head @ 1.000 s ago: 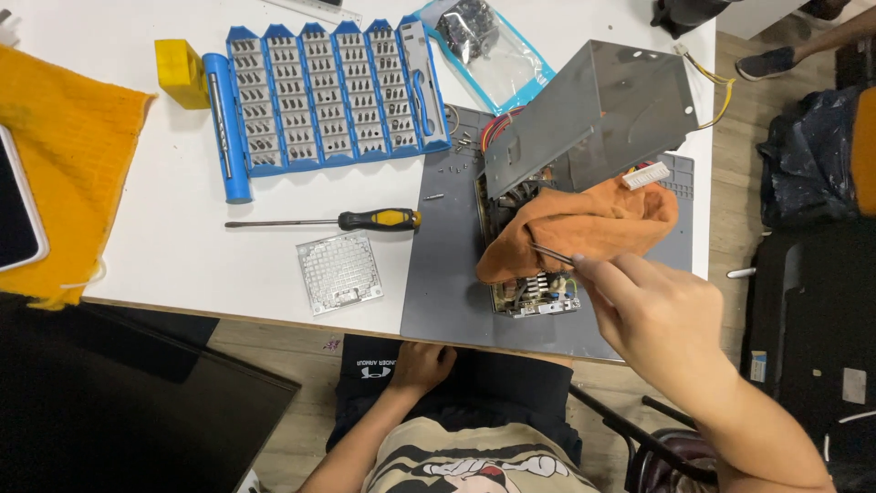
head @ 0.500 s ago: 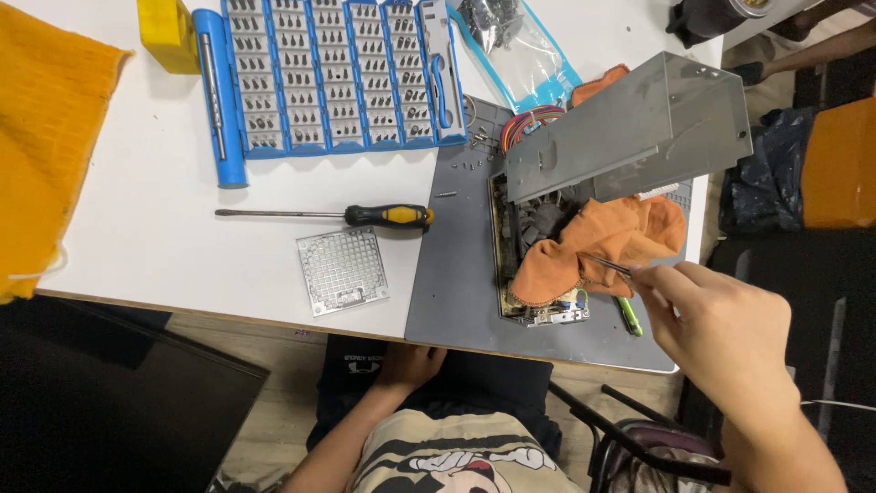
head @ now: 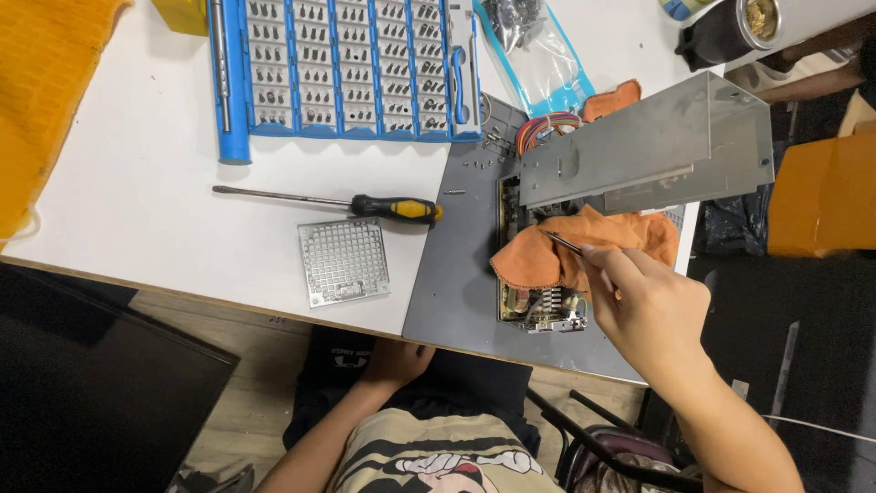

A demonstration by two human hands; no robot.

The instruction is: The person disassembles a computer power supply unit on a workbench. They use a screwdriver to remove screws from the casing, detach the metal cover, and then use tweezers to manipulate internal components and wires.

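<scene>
My right hand (head: 643, 306) pinches slim metal tweezers (head: 564, 242), their tip over an orange cloth (head: 584, 245) draped on an opened power supply board (head: 538, 310). The unit's grey metal cover (head: 652, 151) stands tilted just behind the cloth, with a bundle of coloured wires (head: 543, 128) at its left end. All this lies on a grey work mat (head: 461, 274). My left hand (head: 397, 361) rests on my lap below the table edge, holding nothing that I can see.
A black-and-yellow screwdriver (head: 365, 205) and a square metal fan grille (head: 344, 261) lie on the white table (head: 137, 201). A blue bit-set case (head: 342, 68) sits behind them, a clear bag of parts (head: 529, 46) beside it. Orange fabric (head: 46, 91) covers the far left.
The view has shifted, so the table's things sit further left and nearer. My right hand has risen from below the board to the cloth, still pinching the tweezers. The left hand stays on my lap.
</scene>
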